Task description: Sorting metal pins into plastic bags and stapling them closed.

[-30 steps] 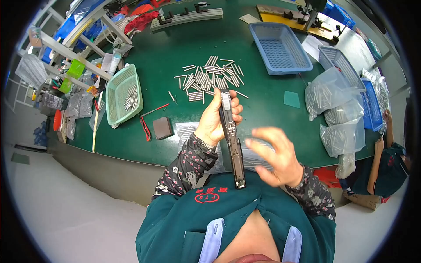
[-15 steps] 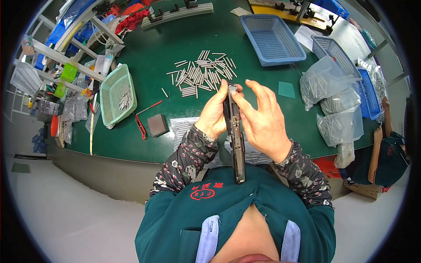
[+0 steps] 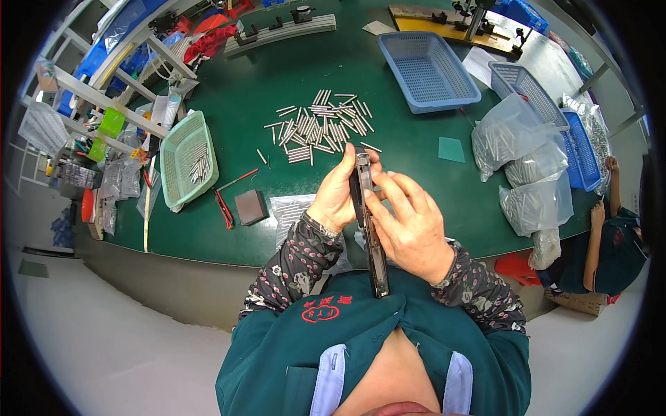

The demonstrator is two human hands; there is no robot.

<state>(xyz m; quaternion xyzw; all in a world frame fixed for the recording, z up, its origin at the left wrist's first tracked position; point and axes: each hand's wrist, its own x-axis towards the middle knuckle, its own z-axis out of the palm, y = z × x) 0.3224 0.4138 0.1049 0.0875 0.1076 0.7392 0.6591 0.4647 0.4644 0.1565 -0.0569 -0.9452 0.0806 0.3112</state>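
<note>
A long, narrow black-and-metal tool (image 3: 375, 260) points toward my chest, seen edge-on, so its exact kind is unclear. My left hand (image 3: 336, 188) is closed round its far end, thumb along the side. The bent fingers of my right hand (image 3: 415, 225) press against the tool's right side near its upper half; anything small between them is hidden. Just beyond my hands, a loose pile of short metal rods (image 3: 322, 121) lies on the green table (image 3: 291, 76). One single rod (image 3: 371, 147) shows right past the tool's far end.
A green basket (image 3: 166, 156) with rods stands left, beside a red cutter (image 3: 223, 208) and a brown block (image 3: 250, 207). Blue baskets (image 3: 430, 107) and bags of rods (image 3: 524, 201) lie right. Another person's arm (image 3: 595, 236) is at far right.
My right hand has come down and in, its raised fingers now bent against the tool. The tool and my left hand have shifted slightly toward me.
</note>
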